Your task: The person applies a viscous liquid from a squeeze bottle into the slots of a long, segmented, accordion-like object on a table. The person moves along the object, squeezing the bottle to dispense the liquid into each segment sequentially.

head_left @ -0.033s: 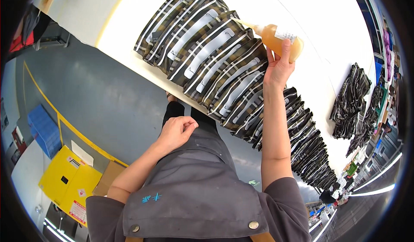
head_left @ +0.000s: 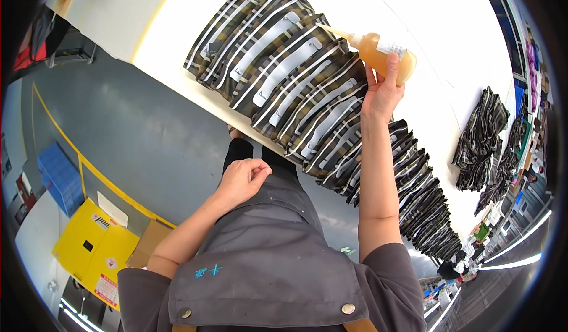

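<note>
My right hand (head_left: 383, 92) grips a translucent squeeze bottle (head_left: 368, 48) of amber liquid, tilted on its side. Its pale, narrow nozzle (head_left: 334, 31) points left, over the top edges of a row of plaid fabric pieces (head_left: 278, 45). Whether the tip touches the cloth I cannot tell. The pieces overlap one another along the table edge, and several carry a whitish strip (head_left: 288, 72) with a small dark mark near one end. In front of my apron, my left hand (head_left: 241, 181) is held with its fingers curled in, no object showing in them.
The white table (head_left: 438, 66) slants from upper left to lower right, and more folded plaid pieces (head_left: 429, 205) run along it. Dark plaid bundles (head_left: 482, 137) lie at its far side. On the left are a blue crate (head_left: 61, 178) and a yellow cabinet (head_left: 94, 252).
</note>
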